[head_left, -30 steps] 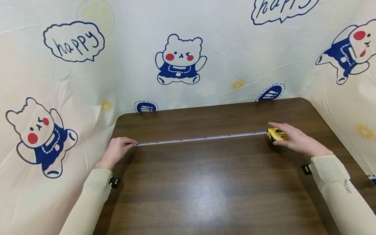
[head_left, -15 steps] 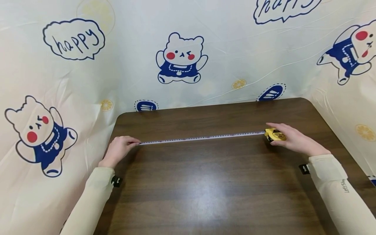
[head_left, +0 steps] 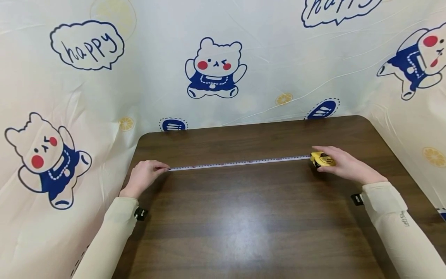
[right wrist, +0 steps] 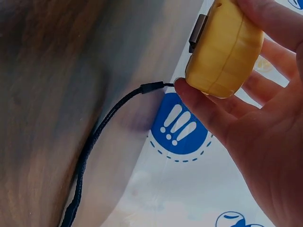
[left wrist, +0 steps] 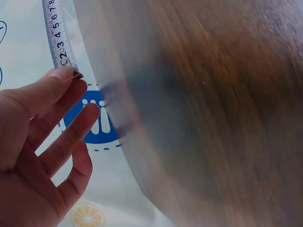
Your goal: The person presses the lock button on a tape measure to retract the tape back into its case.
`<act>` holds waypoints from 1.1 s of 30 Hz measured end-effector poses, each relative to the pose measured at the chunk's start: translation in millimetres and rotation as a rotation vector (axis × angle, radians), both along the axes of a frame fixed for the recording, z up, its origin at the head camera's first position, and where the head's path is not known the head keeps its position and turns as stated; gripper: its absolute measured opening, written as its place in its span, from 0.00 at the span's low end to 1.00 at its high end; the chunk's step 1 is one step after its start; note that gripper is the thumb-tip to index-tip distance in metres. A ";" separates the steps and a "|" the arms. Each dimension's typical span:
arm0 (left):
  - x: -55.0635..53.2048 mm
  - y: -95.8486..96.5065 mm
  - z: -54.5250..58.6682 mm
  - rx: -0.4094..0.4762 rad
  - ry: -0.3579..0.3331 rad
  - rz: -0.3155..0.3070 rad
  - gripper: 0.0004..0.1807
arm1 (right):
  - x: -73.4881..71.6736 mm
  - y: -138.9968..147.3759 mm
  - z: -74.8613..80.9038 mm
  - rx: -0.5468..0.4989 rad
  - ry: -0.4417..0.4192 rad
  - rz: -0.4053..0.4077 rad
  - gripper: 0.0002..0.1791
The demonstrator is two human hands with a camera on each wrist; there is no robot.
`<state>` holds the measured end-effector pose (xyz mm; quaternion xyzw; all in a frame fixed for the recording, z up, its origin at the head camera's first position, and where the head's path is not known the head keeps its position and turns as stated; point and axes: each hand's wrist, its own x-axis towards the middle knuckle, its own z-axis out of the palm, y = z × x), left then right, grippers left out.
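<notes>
A yellow tape measure (head_left: 319, 158) with black parts is held in my right hand (head_left: 345, 166), thumb and fingers on either side of the case. Its white blade (head_left: 240, 163) stretches left across the view, straight and taut. At the far end, my left hand (head_left: 143, 176) pinches the blade's tip between thumb and index finger. The left wrist view shows the metal end hook (left wrist: 77, 75) poking out past that thumb, the other fingers loosely bent. A black wrist cord (right wrist: 97, 130) hangs from the case in the right wrist view.
Beneath both hands lies a dark brown wooden table (head_left: 244, 217) with rounded corners. Pale cloth (head_left: 153, 77) printed with bears and "happy" bubbles surrounds its back and sides. Each sleeve cuff has a small black wrist camera (head_left: 141, 214) on it.
Both hands have drawn closer together, the left moving right and the right moving left. The visible stretch of blade is shorter. Both grips stay the same.
</notes>
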<state>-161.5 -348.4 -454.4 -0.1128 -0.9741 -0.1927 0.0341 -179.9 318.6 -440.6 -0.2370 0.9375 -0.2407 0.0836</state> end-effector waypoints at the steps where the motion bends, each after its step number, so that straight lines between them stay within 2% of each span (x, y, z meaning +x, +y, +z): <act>1: 0.0 0.9 0.5 0.000 0.002 -0.002 0.05 | -0.1 -0.7 0.1 -0.001 0.005 0.002 0.41; 10: -0.7 6.3 2.8 0.000 -0.008 0.010 0.06 | -0.8 -4.8 1.5 0.006 0.062 0.026 0.39; 19: -1.3 11.1 2.9 0.019 -0.025 0.012 0.06 | -0.1 -7.0 1.5 0.002 0.028 0.023 0.39; 33: -3.3 14.1 2.2 0.025 -0.039 0.012 0.07 | 0.2 -12.7 0.5 -0.006 0.068 0.042 0.38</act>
